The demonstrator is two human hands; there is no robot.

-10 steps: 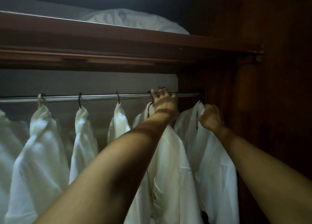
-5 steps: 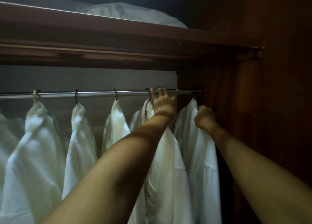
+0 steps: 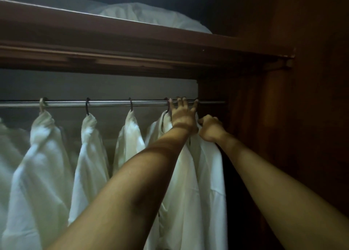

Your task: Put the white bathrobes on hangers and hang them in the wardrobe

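Hanging is the step in hand, I judge: the last bathrobe (image 3: 205, 174) sits at the right end of the rail (image 3: 105, 104), just beside the wardrobe's right wall (image 3: 283, 136), and I am working to seat its hanger hook. I cannot see that hook; my hands cover where it would be, so I cannot say whether it is over the rail.

My left hand (image 3: 184, 115) reaches up with fingers spread and fairly straight, the fingertips (image 3: 184, 100) touching the rail between one dark hook (image 3: 167, 106) and the rail's right end. It grips nothing that I can make out; it looks to be steadying against the bar.

My right hand (image 3: 209, 128) is just beside it, lower, fingers curled tight and pinching the robe's collar cloth near the top.

Four more white robes (image 3: 88, 155) hang to the left along the rail, each on its own hook, spaced apart. A white bundle (image 3: 151, 17) lies on the shelf (image 3: 132, 34) above.

Next, I think, I must lift the collar end so the hook clears and drops over the bar, then let go and check that the robe hangs free of its neighbour and the wall.
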